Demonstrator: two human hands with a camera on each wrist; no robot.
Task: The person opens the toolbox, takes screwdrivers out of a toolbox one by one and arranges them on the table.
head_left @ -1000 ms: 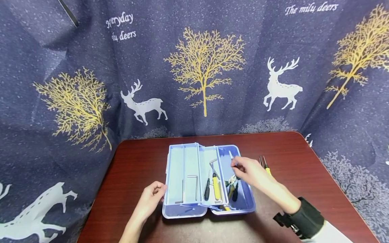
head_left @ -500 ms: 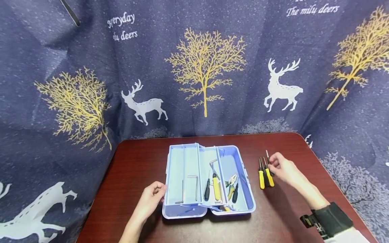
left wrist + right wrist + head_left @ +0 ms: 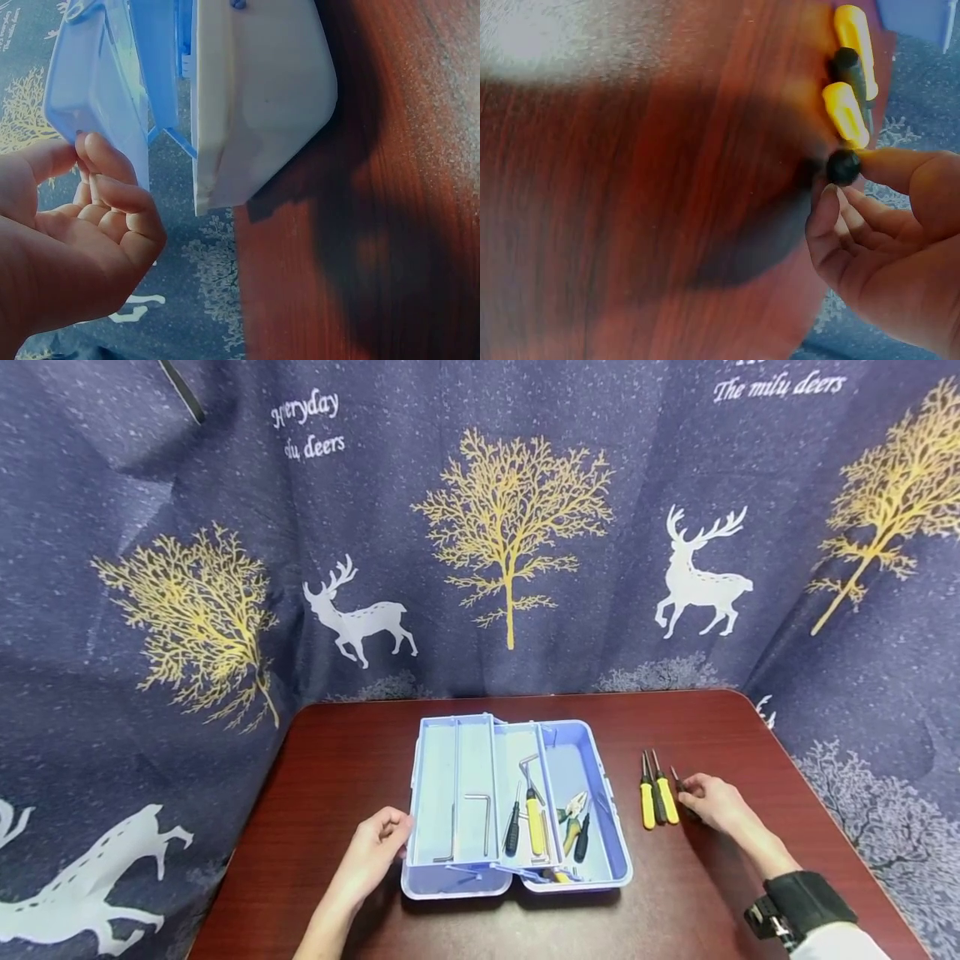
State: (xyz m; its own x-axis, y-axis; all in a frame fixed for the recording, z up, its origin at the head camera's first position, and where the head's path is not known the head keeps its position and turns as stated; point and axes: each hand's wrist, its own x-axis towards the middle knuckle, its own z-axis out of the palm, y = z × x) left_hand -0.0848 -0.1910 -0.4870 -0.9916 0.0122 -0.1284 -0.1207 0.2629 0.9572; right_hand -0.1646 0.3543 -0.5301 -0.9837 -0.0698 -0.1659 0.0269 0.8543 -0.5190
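At the right of the table, my right hand (image 3: 716, 803) pinches a black-handled screwdriver (image 3: 844, 167) between thumb and fingers. It lies beside a row of screwdrivers: one yellow-handled (image 3: 647, 806), one black-handled (image 3: 659, 810) and another yellow-handled (image 3: 667, 800). My left hand (image 3: 377, 841) pinches the lower left corner of the upper tray (image 3: 79, 82) of an open blue toolbox (image 3: 573, 756). Fingers there are curled, with thumb and index fingertip at the tray's edge.
Hex keys (image 3: 486, 827) lie in the raised trays, along with a black screwdriver (image 3: 512, 833) and a yellow screwdriver (image 3: 535, 827). Pliers (image 3: 573, 827) and another black-handled tool (image 3: 582, 839) are in the box's deep compartment. A printed curtain (image 3: 450, 677) hangs behind the table.
My right hand has moved from over the toolbox's deep compartment to the right, bringing a black-handled screwdriver down beside the row. The left hand stays at the tray.
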